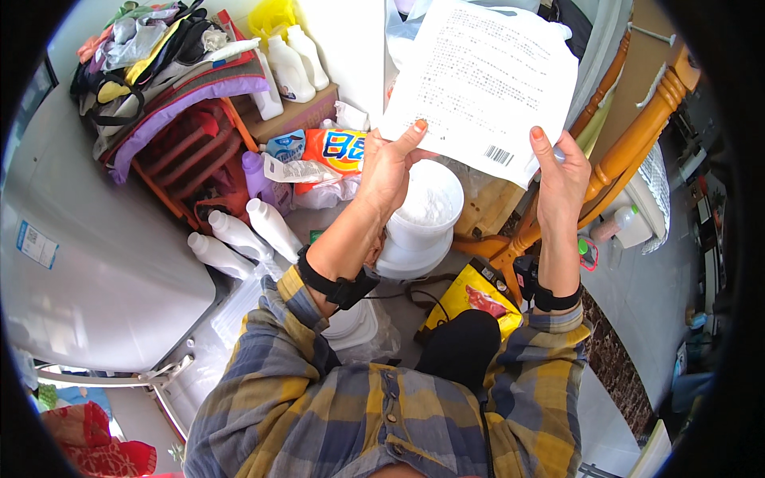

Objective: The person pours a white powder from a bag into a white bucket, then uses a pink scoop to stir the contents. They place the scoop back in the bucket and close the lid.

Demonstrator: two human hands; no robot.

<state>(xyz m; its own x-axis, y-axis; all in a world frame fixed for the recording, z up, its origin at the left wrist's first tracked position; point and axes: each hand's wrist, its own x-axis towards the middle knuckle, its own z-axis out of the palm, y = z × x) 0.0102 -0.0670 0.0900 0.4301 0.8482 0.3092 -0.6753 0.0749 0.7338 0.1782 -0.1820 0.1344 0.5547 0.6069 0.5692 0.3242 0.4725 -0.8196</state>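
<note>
Both hands grip a large white plastic pouch (484, 89) by its lower edge, with its printed back and barcode facing me. My left hand (391, 164) pinches the near left corner, thumb on top. On the right corner, my right hand (559, 173) has its thumb over the front and fingers behind. Below and between the hands stands a white plastic bucket (427, 233) with white powder (427, 206) inside; its lid is off. A white round lid (349, 325) lies on the floor near my left forearm, partly hidden by the sleeve.
Several white bottles (272, 227) and a purple bottle (263, 179) stand at left, beside an orange detergent bag (334, 149). A chair piled with clothes (173, 48) is farther back. Wooden turned posts (633, 125) rise at right, near a yellow bag (478, 299). A grey appliance (89, 239) fills the left.
</note>
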